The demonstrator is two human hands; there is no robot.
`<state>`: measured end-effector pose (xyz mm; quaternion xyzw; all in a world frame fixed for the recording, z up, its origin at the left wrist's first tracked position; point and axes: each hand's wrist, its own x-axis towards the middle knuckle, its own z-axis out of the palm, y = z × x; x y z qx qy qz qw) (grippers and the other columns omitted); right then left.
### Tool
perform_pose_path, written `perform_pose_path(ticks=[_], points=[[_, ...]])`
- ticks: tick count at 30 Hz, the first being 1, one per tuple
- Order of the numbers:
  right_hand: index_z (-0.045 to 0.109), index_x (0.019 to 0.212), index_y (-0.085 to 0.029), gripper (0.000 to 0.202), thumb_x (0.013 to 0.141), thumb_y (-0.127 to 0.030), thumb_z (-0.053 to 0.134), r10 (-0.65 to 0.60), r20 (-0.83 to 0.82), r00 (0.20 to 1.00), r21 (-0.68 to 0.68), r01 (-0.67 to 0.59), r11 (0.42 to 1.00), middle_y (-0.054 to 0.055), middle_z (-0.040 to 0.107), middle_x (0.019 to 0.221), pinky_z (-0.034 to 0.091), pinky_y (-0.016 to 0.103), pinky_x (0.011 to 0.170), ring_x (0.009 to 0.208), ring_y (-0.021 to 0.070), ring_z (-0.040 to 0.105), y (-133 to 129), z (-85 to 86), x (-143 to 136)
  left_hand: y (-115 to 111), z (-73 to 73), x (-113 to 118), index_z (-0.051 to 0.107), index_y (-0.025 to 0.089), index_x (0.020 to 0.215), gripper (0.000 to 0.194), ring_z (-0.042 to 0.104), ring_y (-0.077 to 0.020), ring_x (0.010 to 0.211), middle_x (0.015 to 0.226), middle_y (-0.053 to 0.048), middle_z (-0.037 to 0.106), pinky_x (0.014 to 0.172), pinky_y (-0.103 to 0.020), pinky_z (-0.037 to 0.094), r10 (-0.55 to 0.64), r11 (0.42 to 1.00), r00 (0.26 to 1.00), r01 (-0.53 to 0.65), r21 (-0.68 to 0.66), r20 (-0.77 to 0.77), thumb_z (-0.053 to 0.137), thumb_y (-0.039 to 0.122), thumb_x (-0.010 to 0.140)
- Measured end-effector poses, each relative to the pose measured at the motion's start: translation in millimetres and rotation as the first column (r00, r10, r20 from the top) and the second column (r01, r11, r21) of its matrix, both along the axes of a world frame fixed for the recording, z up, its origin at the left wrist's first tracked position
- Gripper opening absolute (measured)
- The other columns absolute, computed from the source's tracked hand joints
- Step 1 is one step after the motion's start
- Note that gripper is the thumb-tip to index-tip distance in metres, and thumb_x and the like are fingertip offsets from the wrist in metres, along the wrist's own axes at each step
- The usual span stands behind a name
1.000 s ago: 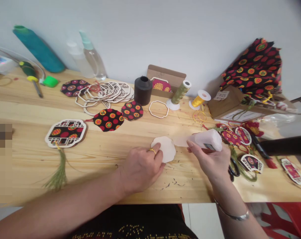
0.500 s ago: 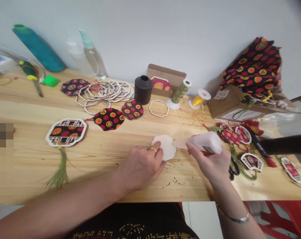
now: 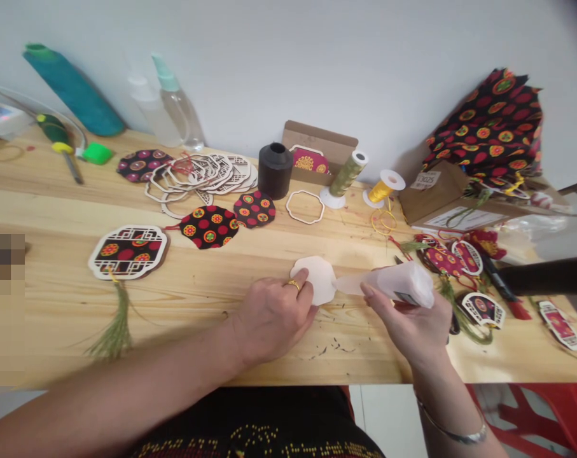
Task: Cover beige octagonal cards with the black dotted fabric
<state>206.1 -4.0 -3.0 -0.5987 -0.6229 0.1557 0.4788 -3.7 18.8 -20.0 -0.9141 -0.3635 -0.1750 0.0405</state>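
Observation:
My left hand (image 3: 278, 315), with a gold ring, grips a white scalloped card piece (image 3: 320, 280) at its left side, its index finger on top and the other fingers curled. My right hand (image 3: 415, 321) is wrapped around a translucent white squeeze bottle (image 3: 396, 282), tilted nearly flat. The bottle's narrow nozzle points left and meets the card's right edge; whether any liquid comes out I cannot tell. Partly hidden behind my right hand is a pair of black-handled scissors (image 3: 454, 323). Left of my hands lies a framed fabric ornament (image 3: 127, 252) with a green tassel (image 3: 116, 324).
Behind are patterned fabric pieces (image 3: 209, 227), stacked wooden frames (image 3: 221, 173), a black thread cone (image 3: 275, 172), a green spool (image 3: 349, 175) and a yellow spool (image 3: 381, 191). Finished ornaments (image 3: 482, 308) and a cardboard box (image 3: 441, 194) stand right. Spray bottles (image 3: 176, 108) line the wall.
My right hand and the squeeze bottle have shifted slightly right and down, the nozzle now at the card's right edge. My left hand and the card have barely moved.

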Motion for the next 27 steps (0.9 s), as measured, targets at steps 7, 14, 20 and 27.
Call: perform_pose_path(ticks=[7, 14, 20, 27], points=[[0.064, 0.069, -0.019, 0.011, 0.069, -0.016, 0.075, 0.022, 0.016, 1.000, 0.008, -0.022, 1.000, -0.001, 0.067, 0.062, 0.052, 0.025, 0.052, 0.054, 0.0131, 0.062, -3.2, 1.1, -2.2, -1.4, -1.2, 0.0, 0.066, 0.012, 0.089, 0.023, 0.067, -0.0219, 0.055, 0.106, -0.015, 0.073, 0.047, -0.036, 0.049, 0.018, 1.000, 1.000, -0.018, -0.003, -0.013, 0.049, 0.027, 0.087], [0.065, 0.070, -0.018, 0.011, 0.067, -0.015, 0.075, -0.047, -0.107, 0.993, -0.022, 0.045, 0.999, 0.001, 0.069, 0.064, 0.053, 0.027, 0.048, 0.051, 0.0141, 0.061, -9.0, 3.5, -3.4, -0.5, -1.2, -0.8, 0.066, 0.013, 0.088, 0.023, 0.066, -0.0218, 0.058, 0.111, -0.014, 0.071, 0.050, -0.037, 0.050, 0.039, 0.999, 0.999, -0.038, -0.034, 0.026, 0.049, 0.028, 0.085], [0.064, 0.068, -0.019, 0.011, 0.068, -0.014, 0.074, -0.022, -0.113, 0.993, -0.033, 0.018, 0.999, 0.001, 0.068, 0.062, 0.054, 0.027, 0.049, 0.050, 0.0138, 0.061, -9.6, 3.7, -6.1, 2.6, 2.1, -2.5, 0.066, 0.015, 0.081, 0.016, 0.065, -0.0211, 0.060, 0.098, -0.009, 0.073, 0.050, -0.035, 0.049, 0.052, 0.999, 0.997, -0.052, -0.012, 0.059, 0.051, 0.016, 0.076], [0.063, 0.070, -0.020, 0.013, 0.069, -0.012, 0.074, 0.027, -0.021, 0.999, -0.005, -0.027, 1.000, -0.002, 0.064, 0.062, 0.050, 0.025, 0.050, 0.053, 0.0119, 0.059, -15.2, -1.0, -4.5, 2.1, -0.6, -2.0, 0.063, 0.017, 0.082, 0.013, 0.064, -0.0208, 0.059, 0.096, -0.008, 0.072, 0.048, -0.035, 0.046, 0.074, 0.997, 0.996, -0.075, -0.022, -0.043, 0.052, 0.015, 0.078]])
